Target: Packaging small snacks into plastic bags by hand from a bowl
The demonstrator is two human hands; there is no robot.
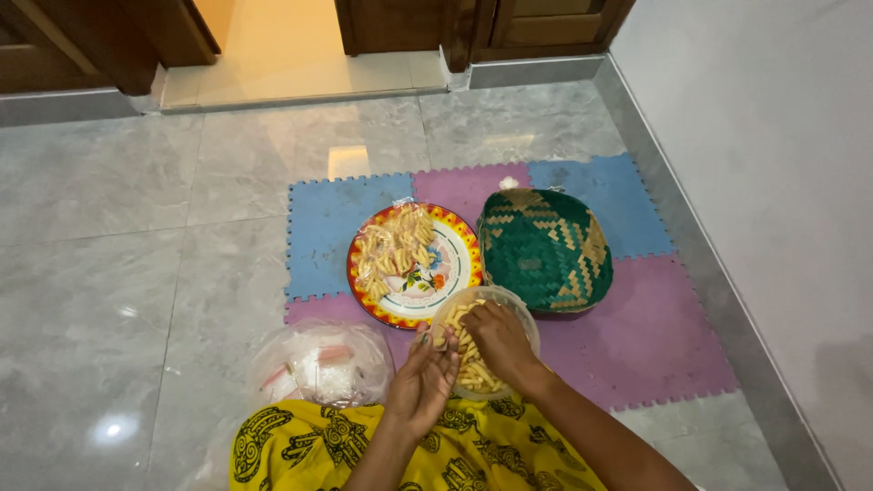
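Right hand (497, 338) reaches into the clear snack bag (482, 350) at the mat's (655, 336) near edge, fingers curled over the fried sticks (473, 368), probably pinching some. Left hand (426, 380) cups open beside it; loose sticks could spill off that palm onto the mat.

The right hand (496, 338) covers much of the clear bowl (518, 305), hiding the snacks beneath its palm. The left hand (424, 380) hides the bowl's near-left rim. Both forearms run off the bottom edge. The contents of the clear plastic bag (318, 364) are too blurred to tell.
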